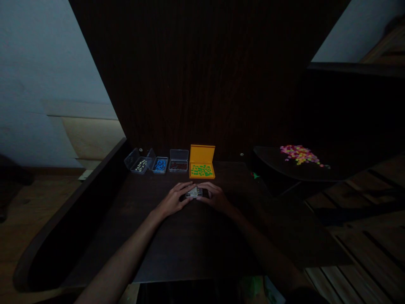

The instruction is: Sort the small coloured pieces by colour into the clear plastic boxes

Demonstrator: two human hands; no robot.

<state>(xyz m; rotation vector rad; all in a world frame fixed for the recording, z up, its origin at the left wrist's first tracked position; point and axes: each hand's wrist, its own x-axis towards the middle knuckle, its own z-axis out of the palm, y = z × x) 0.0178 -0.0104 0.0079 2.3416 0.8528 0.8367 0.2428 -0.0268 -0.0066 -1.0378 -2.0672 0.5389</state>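
My left hand and my right hand grip a small clear plastic box from its two sides, low over the dark desk. The fingers are closed around the box; something pale shows in it, too dim to name. Just beyond my hands stands an open yellow box with small green pieces in it. To its left are three open clear boxes: one with dark reddish pieces, one with blue pieces and one with cream pieces.
A heap of pink, yellow and red pieces lies on a rounded dark shelf at the right. A raised side panel edges the desk on the left, and a tall dark panel stands behind the boxes.
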